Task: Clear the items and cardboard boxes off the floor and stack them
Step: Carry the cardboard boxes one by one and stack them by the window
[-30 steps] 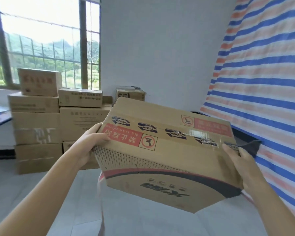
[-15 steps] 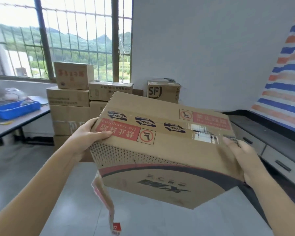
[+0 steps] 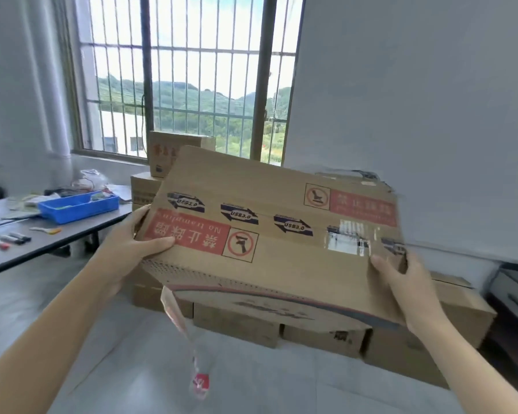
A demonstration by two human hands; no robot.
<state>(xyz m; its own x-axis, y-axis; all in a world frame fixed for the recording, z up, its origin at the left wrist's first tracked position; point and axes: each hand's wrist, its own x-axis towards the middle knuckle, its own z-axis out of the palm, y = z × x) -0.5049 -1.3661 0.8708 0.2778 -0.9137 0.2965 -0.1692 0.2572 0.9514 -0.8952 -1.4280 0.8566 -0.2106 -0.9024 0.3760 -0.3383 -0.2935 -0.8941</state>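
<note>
A: Hands?
B: Left hand (image 3: 132, 249) and right hand (image 3: 401, 282) each grip one end of the cardboard box (image 3: 281, 243), held in the air.
A: Markings?
B: "USB3.0" arrows; red "No trampling" label, upside down.
A: Lie?
B: Long axis left-right, top tilted toward the viewer. Stacked boxes (image 3: 237, 324) on the floor behind; surface (image 3: 42, 249) with blue tray (image 3: 78, 206) on the left.

Matt cardboard box (image 3: 281, 234) w/ glossy tape (image 3: 346, 239); plastic bin (image 3: 78, 206).
</note>
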